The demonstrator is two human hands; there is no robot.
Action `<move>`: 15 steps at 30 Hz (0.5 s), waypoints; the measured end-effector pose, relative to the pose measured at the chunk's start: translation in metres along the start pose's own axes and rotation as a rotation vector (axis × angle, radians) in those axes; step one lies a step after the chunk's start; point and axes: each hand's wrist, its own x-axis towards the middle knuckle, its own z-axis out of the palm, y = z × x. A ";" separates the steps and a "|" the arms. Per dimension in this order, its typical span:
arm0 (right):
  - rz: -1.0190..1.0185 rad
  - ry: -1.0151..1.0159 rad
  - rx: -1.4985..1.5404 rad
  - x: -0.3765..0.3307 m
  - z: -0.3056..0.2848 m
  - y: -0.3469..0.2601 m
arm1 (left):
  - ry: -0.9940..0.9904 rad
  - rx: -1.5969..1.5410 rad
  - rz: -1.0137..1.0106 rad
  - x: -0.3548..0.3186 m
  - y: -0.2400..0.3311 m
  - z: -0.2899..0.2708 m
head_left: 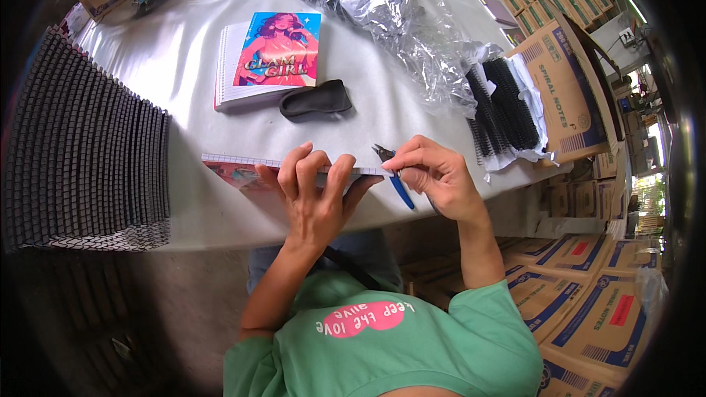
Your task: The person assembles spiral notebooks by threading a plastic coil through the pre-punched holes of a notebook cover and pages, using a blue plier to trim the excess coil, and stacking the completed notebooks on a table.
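Observation:
A notebook (234, 173) with a colourful cover stands on its edge near the front of the table, its spine side up. My left hand (312, 187) is closed around it, fingers over the top edge. Close to the notebook's right end, my right hand (445, 187) holds small cutting pliers (401, 192) with blue handles, the dark jaws pointing up and left. Thumb and forefinger pinch together near that end; whether anything thin sits between them cannot be made out. Beyond the hands lie loose notebook pages with an illustrated cover (283, 48) and a black curved object (316, 101).
A tall stack of black-bound notebooks (88, 140) fills the table's left side. Crumpled clear plastic (382, 7) lies at the back. Black plastic spiral coils (504, 106) rest on paper beside an open carton (562, 92) at right. More cartons (588, 301) are piled at lower right.

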 end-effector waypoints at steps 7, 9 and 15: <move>-0.195 -0.117 -0.381 0.007 -0.007 -0.008 | -0.053 -0.084 -0.080 0.010 0.003 -0.009; -0.313 -0.087 -0.545 0.006 -0.003 -0.006 | -0.070 -0.105 -0.101 0.014 0.004 -0.011; -0.241 -0.021 -0.499 0.004 0.004 0.001 | -0.058 -0.162 -0.115 0.013 -0.003 -0.007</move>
